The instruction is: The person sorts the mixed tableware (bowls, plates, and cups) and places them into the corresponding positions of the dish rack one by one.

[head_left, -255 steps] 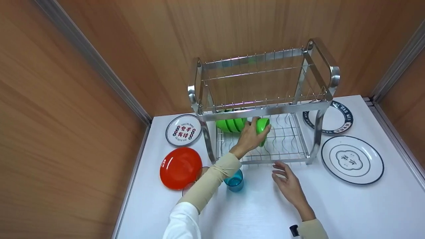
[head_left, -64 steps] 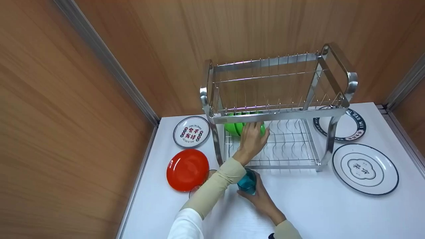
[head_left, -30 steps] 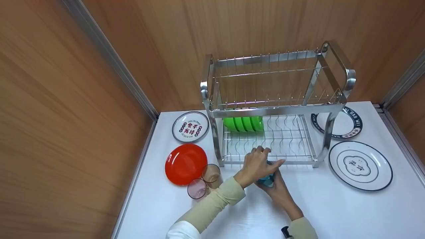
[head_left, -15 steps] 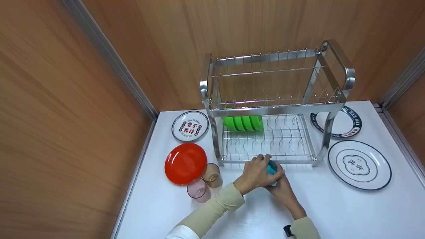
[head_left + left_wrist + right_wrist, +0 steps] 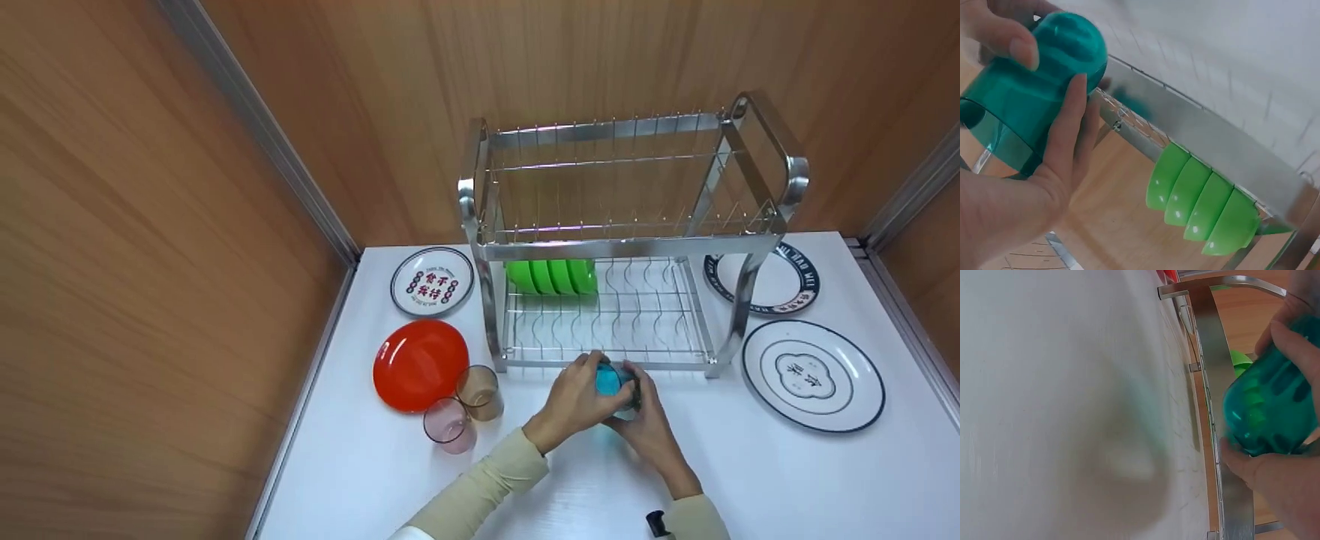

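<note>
In the head view both hands hold a clear teal-blue cup (image 5: 609, 380) in front of the dish rack's lower edge. My left hand (image 5: 572, 401) curls round the cup's left side, while my right hand (image 5: 646, 424) grips it from the right. Seen from the left wrist, the cup (image 5: 1019, 98) is tilted, its open rim at lower left and its rounded base at upper right. The right wrist view has the cup (image 5: 1275, 402) between the fingers, with a shadow on the table below. Behind it, several green bowls (image 5: 551, 277) stand in a row on the rack's lower tier.
The two-tier metal dish rack (image 5: 630, 247) stands at the back. On the left are a small printed plate (image 5: 432, 281), a red plate (image 5: 420, 366), a brown glass (image 5: 480, 394) and a pink glass (image 5: 448, 426). Two white plates, one dark-rimmed (image 5: 802, 277) and one larger (image 5: 814, 375), lie right.
My left hand has left the green bowls and come down to the cup. My right hand has taken hold of the cup and moved it right, off the table; both hands have since tilted it.
</note>
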`<state>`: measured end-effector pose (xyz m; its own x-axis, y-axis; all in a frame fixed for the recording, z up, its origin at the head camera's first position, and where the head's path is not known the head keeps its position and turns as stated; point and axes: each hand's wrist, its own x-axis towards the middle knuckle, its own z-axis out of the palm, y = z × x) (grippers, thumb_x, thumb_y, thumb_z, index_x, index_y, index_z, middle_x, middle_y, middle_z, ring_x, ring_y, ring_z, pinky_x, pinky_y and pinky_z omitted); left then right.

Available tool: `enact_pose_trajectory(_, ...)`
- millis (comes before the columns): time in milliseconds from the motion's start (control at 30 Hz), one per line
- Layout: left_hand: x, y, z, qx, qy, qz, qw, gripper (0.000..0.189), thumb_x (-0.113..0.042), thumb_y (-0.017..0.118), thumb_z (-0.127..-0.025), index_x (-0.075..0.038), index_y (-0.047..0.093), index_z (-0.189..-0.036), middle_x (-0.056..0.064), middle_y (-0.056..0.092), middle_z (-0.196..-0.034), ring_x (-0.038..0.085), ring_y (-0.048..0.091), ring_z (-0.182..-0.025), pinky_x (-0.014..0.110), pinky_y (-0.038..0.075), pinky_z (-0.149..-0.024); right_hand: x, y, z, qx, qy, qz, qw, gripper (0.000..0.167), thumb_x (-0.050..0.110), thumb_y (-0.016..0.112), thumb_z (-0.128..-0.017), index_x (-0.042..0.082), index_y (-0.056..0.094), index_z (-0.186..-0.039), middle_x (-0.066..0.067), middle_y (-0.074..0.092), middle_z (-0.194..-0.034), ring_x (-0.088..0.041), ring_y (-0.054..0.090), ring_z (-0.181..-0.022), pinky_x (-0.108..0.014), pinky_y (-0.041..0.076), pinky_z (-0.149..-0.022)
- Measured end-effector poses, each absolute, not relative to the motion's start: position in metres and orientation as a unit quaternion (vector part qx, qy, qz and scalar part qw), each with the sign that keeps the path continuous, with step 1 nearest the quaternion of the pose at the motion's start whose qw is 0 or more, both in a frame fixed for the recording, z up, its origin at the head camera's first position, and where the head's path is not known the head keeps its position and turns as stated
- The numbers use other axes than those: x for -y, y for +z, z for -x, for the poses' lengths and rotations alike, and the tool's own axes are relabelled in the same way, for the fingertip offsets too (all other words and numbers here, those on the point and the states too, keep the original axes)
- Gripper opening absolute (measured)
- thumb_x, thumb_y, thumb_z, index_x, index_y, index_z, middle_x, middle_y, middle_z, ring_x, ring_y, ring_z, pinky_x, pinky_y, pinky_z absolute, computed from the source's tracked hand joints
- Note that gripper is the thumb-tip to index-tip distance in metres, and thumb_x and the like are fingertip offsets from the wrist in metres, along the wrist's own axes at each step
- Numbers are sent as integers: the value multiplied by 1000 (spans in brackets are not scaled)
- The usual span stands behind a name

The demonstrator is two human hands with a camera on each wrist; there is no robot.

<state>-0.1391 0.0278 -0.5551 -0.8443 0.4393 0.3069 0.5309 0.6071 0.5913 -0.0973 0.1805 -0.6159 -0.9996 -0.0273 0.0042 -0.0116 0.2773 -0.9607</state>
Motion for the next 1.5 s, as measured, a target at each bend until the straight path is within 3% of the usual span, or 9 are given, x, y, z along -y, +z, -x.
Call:
enact_pose_trajectory(267, -26, -569, 130, 848, -471, 239, 39, 53, -43, 69, -96, -3, 59, -130, 11, 65, -122, 24, 66, -106, 27, 57, -88, -193, -611, 94, -750, -660, -7, 53, 104, 5, 77, -92, 14, 1, -162, -24, 13, -161, -50, 28, -147, -47, 45, -109)
enact_pose_trajectory(400, -22, -577, 127, 829, -503, 244, 12, 59, -42, 70, -96, -1, 56, -136, 12, 63, -129, 25, 63, -112, 32, 56, -94, -201, -606, 93, -761, -646, -2, 59, 103, 10, 79, -91, 16, 5, -163, -20, 14, -163, -44, 22, -149, -38, 44, -110)
enact_pose_trajectory(567, -15, -584, 123, 829, -498, 255, -20, 68, -44, 73, -94, -2, 52, -144, 10, 63, -135, 17, 63, -116, 27, 54, -95, -211, -600, 90, -735, -674, 29, 62, 90, 0, 68, -95, 16, 12, -164, -14, 8, -168, -42, 11, -153, -15, 37, -105)
enact_pose_trajectory(700, -12, -590, 117, 836, -468, 287, -17, 74, -42, 75, -93, -1, 47, -148, 11, 61, -140, 13, 61, -120, 23, 52, -97, -216, -593, 87, -714, -695, 65, 48, 85, -7, 62, -94, 13, 18, -164, -12, 10, -170, -36, 7, -155, -10, 31, -108)
enact_pose_trajectory(800, -12, -594, 113, 836, -448, 317, 6, 77, -37, 78, -93, -1, 42, -151, 12, 57, -143, 16, 60, -123, 24, 51, -100, -215, -588, 86, -711, -698, 78, 30, 80, -6, 62, -95, 12, 23, -163, -11, 19, -169, -27, 13, -154, -16, 25, -115)
enact_pose_trajectory(900, -14, -597, 111, 837, -432, 335, 31, 82, -35, 80, -91, -2, 36, -152, 12, 55, -142, 19, 60, -124, 25, 50, -101, -211, -585, 86, -723, -688, 71, 10, 76, 1, 65, -98, 13, 26, -162, -12, 27, -166, -21, 20, -151, -35, 18, -124)
enact_pose_trajectory(1033, -19, -600, 109, 839, -416, 348, 53, 89, -34, 81, -90, -1, 30, -154, 14, 50, -143, 22, 58, -127, 24, 47, -104, -204, -584, 87, -741, -670, 42, -8, 78, 8, 70, -97, 13, 27, -161, -13, 34, -163, -23, 24, -150, -60, 12, -123)
enact_pose_trajectory(1300, -32, -606, 108, 838, -396, 369, 65, 100, -24, 83, -89, 2, 13, -155, 19, 36, -155, 26, 44, -142, 27, 37, -114, -195, -581, 86, -772, -633, 46, -29, 78, 14, 79, -91, 13, 35, -156, -10, 38, -159, -33, 31, -145, -65, 25, -117)
enact_pose_trajectory(1500, -40, -610, 104, 841, -424, 332, 58, 97, -22, 81, -89, 0, 12, -154, 18, 37, -152, 27, 44, -142, 29, 37, -114, -193, -579, 83, -805, -591, 29, -33, 91, 21, 82, -90, 17, 24, -160, -18, 32, -162, -43, 33, -145, -69, 28, -114)
